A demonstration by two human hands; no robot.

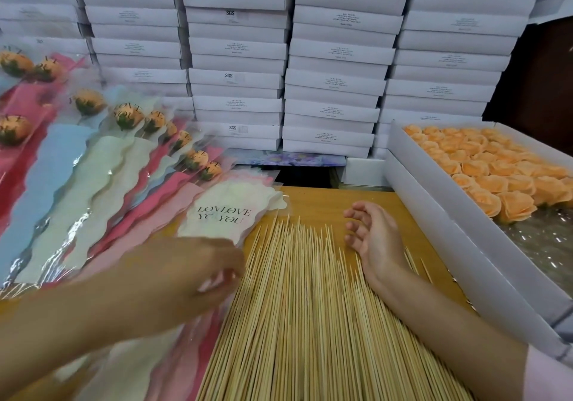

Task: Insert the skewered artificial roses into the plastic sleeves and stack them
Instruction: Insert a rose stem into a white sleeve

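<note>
Skewers [294, 307] lie in a loose pile on the table [322, 202], points toward the far side, running from the near edge to mid-table. The left hand [214, 264] hovers at the pile's left edge, over the near part of the empty sleeves [229, 214]. It is blurred and its fingers are bent; whether they pinch a sleeve cannot be told. The right hand [376, 239] rests on the right side of the pile, fingers loosely curled and holding nothing.

The empty sleeves (top one printed "LOVE YOU") lie stacked just left of the skewers, touching them. Farther left, the sleeved roses [130, 115] lie fanned in an overlapping stack, orange heads toward the far side, sleeves in pink, blue and cream.

At right, a white tray [434, 214] holds loose roses [483, 168] in rows; its near part shows crinkled film. Stacked white boxes [335, 75] form the far wall.
</note>
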